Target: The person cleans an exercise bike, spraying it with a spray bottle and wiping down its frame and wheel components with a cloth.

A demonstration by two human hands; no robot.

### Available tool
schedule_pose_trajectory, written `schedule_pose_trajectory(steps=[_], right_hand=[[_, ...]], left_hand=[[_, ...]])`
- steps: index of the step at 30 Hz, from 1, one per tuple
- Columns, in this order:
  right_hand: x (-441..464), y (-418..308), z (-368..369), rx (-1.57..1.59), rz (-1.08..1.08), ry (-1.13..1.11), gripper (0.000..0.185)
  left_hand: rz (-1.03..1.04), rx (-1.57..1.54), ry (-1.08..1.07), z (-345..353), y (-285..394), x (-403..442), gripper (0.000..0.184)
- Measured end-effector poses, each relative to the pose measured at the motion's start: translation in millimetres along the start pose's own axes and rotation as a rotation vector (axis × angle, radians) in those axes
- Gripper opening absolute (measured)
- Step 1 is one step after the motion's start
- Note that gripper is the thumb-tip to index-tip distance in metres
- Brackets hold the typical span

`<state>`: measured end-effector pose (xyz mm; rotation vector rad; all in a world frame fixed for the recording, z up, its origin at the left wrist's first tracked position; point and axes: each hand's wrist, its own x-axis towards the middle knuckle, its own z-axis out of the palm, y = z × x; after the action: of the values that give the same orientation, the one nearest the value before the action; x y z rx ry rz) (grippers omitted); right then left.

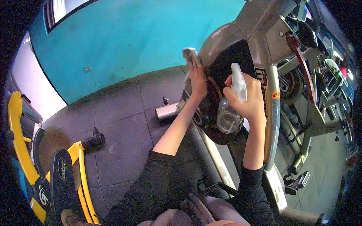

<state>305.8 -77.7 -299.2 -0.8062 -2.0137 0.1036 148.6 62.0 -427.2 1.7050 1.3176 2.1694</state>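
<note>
Our left hand (198, 81), fingers straight, lies over a cloth (190, 54) at the exercise bike's (222, 39) near edge; our right, apart from it, grips the spray bottle (228, 119), nozzle up, beside the bike.

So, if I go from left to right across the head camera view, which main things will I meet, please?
Yellow machine, left hand, spray bottle, orange warning label, dark red bar.
</note>
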Motion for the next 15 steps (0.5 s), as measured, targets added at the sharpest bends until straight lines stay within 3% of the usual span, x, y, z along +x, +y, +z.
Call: schedule_pose_trajectory(steps=[7,9,10,15], right_hand=[[0,5,1,-0.042,0.013,0.0,0.023],[-1,6,1,-0.055,-0.003,0.001,0.023],[0,4,-1,-0.066,0.006,-0.011,0.023],[0,2,0,-0.064,0.028,-0.008,0.026]], left_hand=[[0.2,-0.093,-0.102,-11,74,11,0.062],[0.454,0.156,-0.156,-9,87,14,0.069],[0.417,0.092,-0.226,-11,98,13,0.074],[0.457,0.195,-0.188,-4,82,19,0.071]])
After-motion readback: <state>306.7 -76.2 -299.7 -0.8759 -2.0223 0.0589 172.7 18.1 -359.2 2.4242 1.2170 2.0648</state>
